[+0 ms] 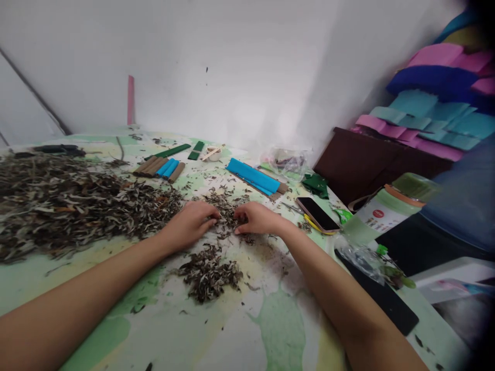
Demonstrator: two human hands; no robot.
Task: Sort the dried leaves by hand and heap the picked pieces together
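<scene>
A small heap of dried leaves (224, 202) lies on the patterned tablecloth between my two hands. My left hand (193, 225) rests at its left side, fingers curved toward the leaves, with a gap between thumb and forefinger. From the right, my right hand (258, 218) reaches to the same leaves, its fingers bent and thumb apart. No leaf shows clearly gripped in either hand. Nearer to me is another small leaf pile (211, 273). Left of my left hand spreads a much larger mound of dried leaves (77, 206).
Beyond my hands lie brown and blue rolls (162, 169), a blue sheet (253, 176), green strips (196, 150) and a small cup (212, 153). At right are a phone (317, 214), yellow-handled scissors (312, 222), a tilted bottle (381, 214) and a black flat object (386, 301).
</scene>
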